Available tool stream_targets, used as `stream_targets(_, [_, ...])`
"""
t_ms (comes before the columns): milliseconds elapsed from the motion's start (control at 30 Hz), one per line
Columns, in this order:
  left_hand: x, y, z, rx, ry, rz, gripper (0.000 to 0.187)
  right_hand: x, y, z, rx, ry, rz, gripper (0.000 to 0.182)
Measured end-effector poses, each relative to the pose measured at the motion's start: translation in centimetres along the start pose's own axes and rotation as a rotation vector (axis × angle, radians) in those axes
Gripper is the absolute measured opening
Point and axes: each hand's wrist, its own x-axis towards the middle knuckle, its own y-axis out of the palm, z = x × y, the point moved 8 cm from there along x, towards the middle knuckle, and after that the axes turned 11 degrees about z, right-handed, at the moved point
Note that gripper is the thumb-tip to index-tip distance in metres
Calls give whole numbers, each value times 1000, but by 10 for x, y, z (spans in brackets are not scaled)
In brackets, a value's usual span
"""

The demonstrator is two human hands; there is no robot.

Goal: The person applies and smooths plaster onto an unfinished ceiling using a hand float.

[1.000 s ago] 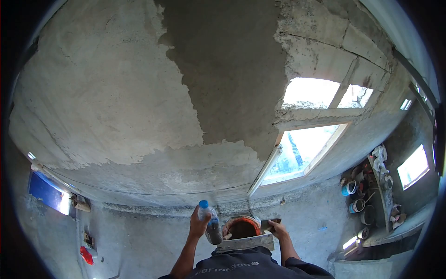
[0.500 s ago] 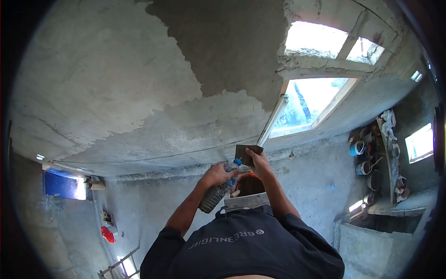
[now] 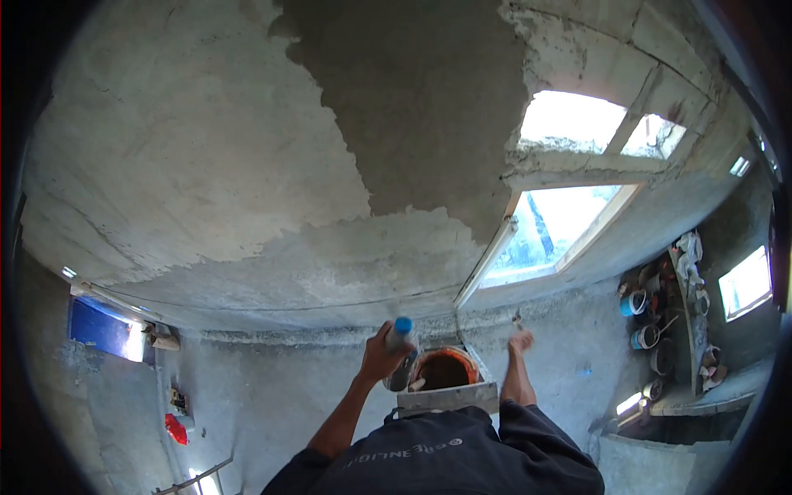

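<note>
My left hand (image 3: pixel 381 356) is wrapped round a plastic bottle with a blue cap (image 3: pixel 403 325), held upright with its cap toward me, just left of a bucket (image 3: pixel 474 369). The bucket has an orange-red inside, and a pale handle-like end (image 3: pixel 417 384) shows at its left rim. My right hand (image 3: pixel 520 340) is stretched out to the right of the bucket, near the lower wall. Its fingers are blurred and small, and I cannot make out anything in them.
A wooden plank (image 3: pixel 445 400) lies just in front of me by the bucket. Ahead, the wall has a dark damp plaster patch (image 3: pixel 429 107) beside a framed window (image 3: pixel 553 231). Several buckets (image 3: pixel 645 337) stand at the right, and a red item (image 3: pixel 176 429) lies lower left.
My right hand has swung right, away from the bottle; the dark square piece it held is no longer visible. My left hand has tipped the bottle upright. The view has tilted upward.
</note>
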Motion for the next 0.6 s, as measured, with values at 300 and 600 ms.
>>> stream_targets(300, [-53,-12,34,-37,-1,-210,43,33,-81,55,1743,460,532,21])
stream_targets(600, [-59,-17,46,-122,-67,-247,46,132,-354,406,1119,-773,-43,37])
